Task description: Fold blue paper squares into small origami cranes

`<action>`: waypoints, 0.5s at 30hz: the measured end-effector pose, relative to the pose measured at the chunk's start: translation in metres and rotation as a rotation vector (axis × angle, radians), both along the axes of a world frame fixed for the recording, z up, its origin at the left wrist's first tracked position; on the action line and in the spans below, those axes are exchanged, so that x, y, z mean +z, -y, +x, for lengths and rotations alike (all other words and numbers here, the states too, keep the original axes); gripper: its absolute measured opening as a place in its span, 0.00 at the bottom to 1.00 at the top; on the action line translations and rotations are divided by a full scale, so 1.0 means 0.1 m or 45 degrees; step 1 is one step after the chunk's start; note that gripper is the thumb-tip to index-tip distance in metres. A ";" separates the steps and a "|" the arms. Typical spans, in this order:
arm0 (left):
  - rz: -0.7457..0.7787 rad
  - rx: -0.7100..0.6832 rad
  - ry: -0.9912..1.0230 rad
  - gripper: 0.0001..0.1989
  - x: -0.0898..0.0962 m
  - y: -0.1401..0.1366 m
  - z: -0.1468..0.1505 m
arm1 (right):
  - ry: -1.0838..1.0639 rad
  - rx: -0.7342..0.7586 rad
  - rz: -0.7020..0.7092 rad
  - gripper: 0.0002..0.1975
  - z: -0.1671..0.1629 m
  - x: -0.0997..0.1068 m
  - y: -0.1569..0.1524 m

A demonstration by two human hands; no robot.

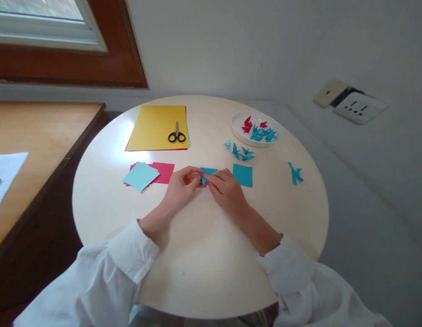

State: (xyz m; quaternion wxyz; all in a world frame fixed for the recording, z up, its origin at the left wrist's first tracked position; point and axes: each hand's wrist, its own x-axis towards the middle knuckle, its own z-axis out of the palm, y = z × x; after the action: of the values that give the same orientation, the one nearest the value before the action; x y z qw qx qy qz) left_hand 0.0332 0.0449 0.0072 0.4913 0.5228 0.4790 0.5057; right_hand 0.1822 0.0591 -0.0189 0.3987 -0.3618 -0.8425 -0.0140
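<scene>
A small piece of blue origami paper [210, 171], folded to a point, lies between my hands above the middle of the table. My left hand [184, 184] pinches its left side with thumb and fingers. My right hand [228, 190] presses its fingertips on the paper from the right. The fingers cover part of the folds. A bit of red paper shows under the left fingertips. Just right of my right hand is a blue paper square [242, 175]. On the left, a pale blue square [141, 176] rests on red squares [165, 173].
Black-handled scissors [176, 135] lie on yellow sheets [156, 122] at the back left. A white dish [235, 129] holds red and blue folded cranes, with several blue cranes [245, 154] before it. Blue paper scraps [295, 173] lie near the round table's right edge.
</scene>
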 end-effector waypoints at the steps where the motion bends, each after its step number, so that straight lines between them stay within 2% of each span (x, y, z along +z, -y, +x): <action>1: -0.014 0.006 0.008 0.06 0.01 0.01 0.01 | -0.010 0.003 -0.004 0.13 0.00 0.00 0.00; 9: -0.096 -0.019 0.012 0.12 0.00 0.00 0.00 | -0.142 0.028 -0.122 0.12 0.00 -0.02 0.00; 15: -0.091 -0.022 0.082 0.11 -0.02 -0.01 0.00 | -0.148 0.016 -0.182 0.13 -0.01 -0.01 0.02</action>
State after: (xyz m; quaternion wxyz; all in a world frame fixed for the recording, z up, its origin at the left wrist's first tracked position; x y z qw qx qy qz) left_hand 0.0331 0.0458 0.0053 0.5292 0.4925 0.4762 0.5007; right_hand 0.1810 0.0567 -0.0202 0.4202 -0.3845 -0.8190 0.0697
